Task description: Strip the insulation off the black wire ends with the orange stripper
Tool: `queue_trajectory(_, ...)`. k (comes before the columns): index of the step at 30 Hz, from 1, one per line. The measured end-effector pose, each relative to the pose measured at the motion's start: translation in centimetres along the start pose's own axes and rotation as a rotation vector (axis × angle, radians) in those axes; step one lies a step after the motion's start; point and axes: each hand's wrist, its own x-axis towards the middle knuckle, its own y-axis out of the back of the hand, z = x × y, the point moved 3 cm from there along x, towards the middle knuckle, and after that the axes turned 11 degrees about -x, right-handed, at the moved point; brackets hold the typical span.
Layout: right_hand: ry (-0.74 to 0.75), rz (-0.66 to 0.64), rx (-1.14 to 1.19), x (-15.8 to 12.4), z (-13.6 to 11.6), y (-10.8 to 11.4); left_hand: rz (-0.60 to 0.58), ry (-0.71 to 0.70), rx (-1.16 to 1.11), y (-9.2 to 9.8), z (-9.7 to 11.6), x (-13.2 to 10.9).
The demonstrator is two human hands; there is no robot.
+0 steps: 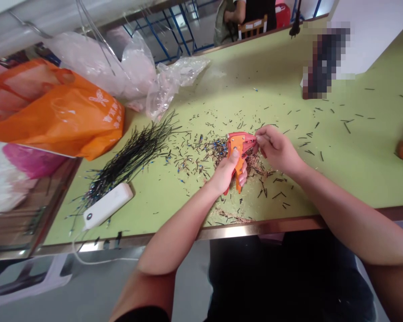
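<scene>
My left hand [226,172] is wrapped round the handles of an orange and red wire stripper [238,146], held just above the green table [356,156]. My right hand [276,147] is pinched at the tool's jaws, fingers pressed together on something too small to make out, perhaps a thin wire. Under the hands lies a heap of stripped wire bits and copper strands [255,170]. To the left a bundle of thin dark wires [134,154] is fanned out on the table.
A white power bank [108,205] with a cable lies near the front left edge. An orange plastic bag [57,114] and clear plastic bags [134,67] stand at the left. A blurred dark object [324,62] sits far right. Another person sits beyond the table's far edge [245,13].
</scene>
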Motion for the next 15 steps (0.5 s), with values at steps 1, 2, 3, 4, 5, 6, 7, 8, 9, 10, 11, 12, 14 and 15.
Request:
queue_trajectory(1,0.001,0.001,-0.013,0.0,0.0,0.0,-0.001,-0.007,-0.007,0.0,-0.1,0.1)
queue_trajectory(2,0.004,0.003,-0.025,0.0,-0.1,0.1,0.003,-0.014,-0.013,0.0,-0.2,0.1)
queue_trajectory(3,0.009,0.003,-0.037,0.0,-0.1,0.1,0.009,-0.019,-0.018,-0.1,-0.3,0.2)
queue_trajectory(4,0.014,0.007,-0.049,0.0,-0.2,0.1,0.014,-0.02,-0.025,-0.1,-0.4,0.2)
queue_trajectory(5,0.018,0.012,-0.061,0.0,-0.2,0.1,0.02,-0.019,-0.034,-0.2,-0.4,0.2)
queue_trajectory(6,0.02,0.019,-0.071,0.0,-0.2,0.1,0.024,-0.016,-0.043,-0.3,-0.5,0.2)
queue_trajectory(7,0.021,0.026,-0.079,-0.1,-0.2,0.1,0.026,-0.01,-0.052,-0.4,-0.6,0.3)
queue_trajectory(8,0.02,0.031,-0.082,-0.1,-0.1,0.1,0.027,-0.006,-0.062,-0.4,-0.6,0.3)
queue_trajectory(9,0.016,0.035,-0.079,-0.1,-0.1,0.0,0.028,-0.001,-0.07,-0.5,-0.7,0.3)
queue_trajectory(10,0.009,0.039,-0.071,-0.1,-0.1,-0.1,0.027,0.005,-0.08,-0.6,-0.8,0.2)
queue_trajectory(11,0.002,0.043,-0.06,-0.2,0.0,-0.2,0.027,0.013,-0.091,-0.7,-0.8,0.2)
queue_trajectory(12,-0.006,0.051,-0.045,-0.3,0.0,-0.3,0.028,0.021,-0.106,-0.8,-0.9,0.2)
queue_trajectory(14,-0.02,0.072,-0.006,-0.4,-0.1,-0.6,0.024,0.036,-0.141,-1.0,-1.0,0.1)
queue_trajectory(15,-0.023,0.079,0.015,-0.5,-0.1,-0.7,0.017,0.047,-0.16,-1.1,-1.0,0.1)
